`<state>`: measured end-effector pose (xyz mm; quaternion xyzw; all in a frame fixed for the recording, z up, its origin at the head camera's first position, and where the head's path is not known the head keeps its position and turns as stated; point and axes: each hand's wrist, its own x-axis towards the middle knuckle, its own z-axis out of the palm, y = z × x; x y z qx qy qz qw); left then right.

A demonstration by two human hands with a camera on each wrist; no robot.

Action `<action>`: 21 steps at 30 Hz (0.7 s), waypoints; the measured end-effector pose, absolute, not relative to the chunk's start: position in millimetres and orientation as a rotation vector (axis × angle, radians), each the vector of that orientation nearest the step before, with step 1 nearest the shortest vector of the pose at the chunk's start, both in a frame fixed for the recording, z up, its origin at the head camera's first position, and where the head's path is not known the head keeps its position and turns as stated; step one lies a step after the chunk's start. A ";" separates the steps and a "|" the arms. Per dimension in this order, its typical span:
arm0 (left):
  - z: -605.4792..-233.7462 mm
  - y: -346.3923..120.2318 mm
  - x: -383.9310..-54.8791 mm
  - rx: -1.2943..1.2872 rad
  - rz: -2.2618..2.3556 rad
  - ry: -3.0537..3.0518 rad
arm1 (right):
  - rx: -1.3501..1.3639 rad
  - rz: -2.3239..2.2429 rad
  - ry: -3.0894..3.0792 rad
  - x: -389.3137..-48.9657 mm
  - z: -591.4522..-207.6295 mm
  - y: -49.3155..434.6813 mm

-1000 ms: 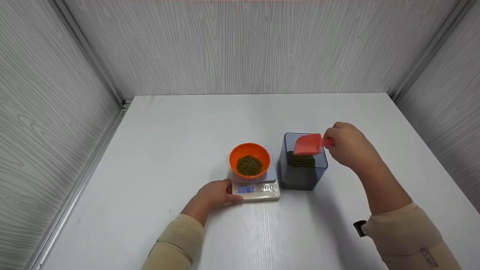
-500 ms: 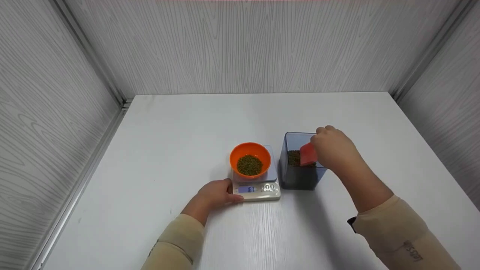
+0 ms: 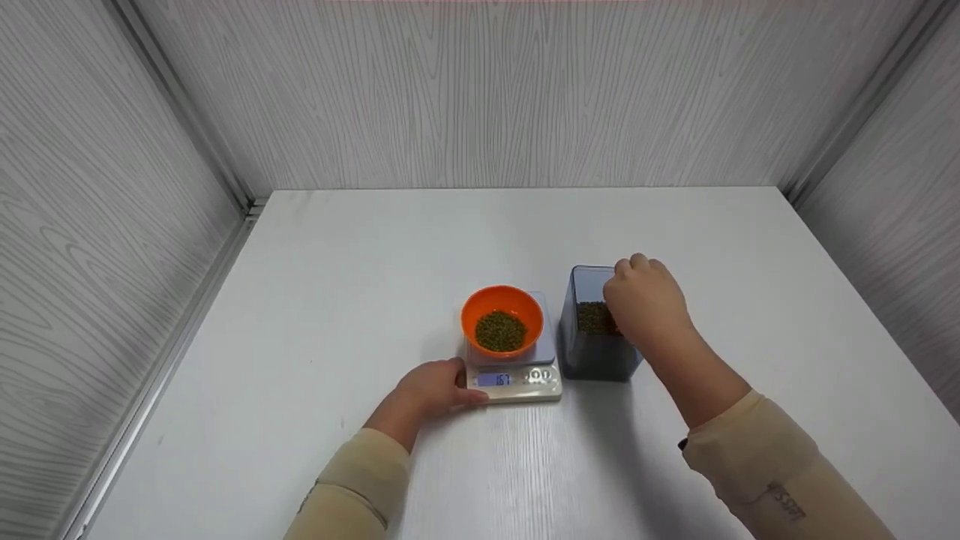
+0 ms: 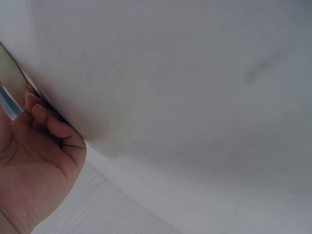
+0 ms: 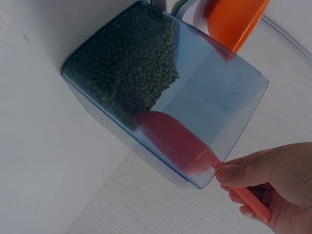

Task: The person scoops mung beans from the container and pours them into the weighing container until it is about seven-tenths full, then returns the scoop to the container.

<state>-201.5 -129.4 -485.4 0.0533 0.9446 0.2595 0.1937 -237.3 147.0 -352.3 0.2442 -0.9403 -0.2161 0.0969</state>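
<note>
My left hand (image 3: 431,390) holds the left front corner of a white digital kitchen scale (image 3: 541,390), its thumb on the front edge. An orange bowl (image 3: 499,298) with green beans (image 3: 501,331) sits on the scale's platform, and the display seems to read 167. Just right of it stands a clear bluish square container (image 3: 589,283), part filled with the same beans. My right hand (image 3: 646,304) pinches the handle of a red scoop (image 5: 173,141). In the right wrist view, the scoop's blade is inside the container, its tip at the beans; in the head view the hand mostly hides it.
The white table (image 3: 360,270) is enclosed by grey wood-grain panels, one behind (image 3: 480,97) and one on either side. Scale and container stand close together near the table's middle.
My right hand has moved left and the scoop has tipped down from above the rim into the container. My left hand, the scale and the bowl stay where they were.
</note>
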 end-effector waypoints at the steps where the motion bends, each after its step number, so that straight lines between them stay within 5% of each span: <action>1: -485.5 -129.5 -201.5 0.154 0.725 2.651 | 0.723 -0.643 -2.788 -237.8 -354.0 146.6; 21: -485.7 -129.6 -202.0 0.198 0.688 2.680 | 0.689 -0.118 -3.049 -250.1 -364.5 154.9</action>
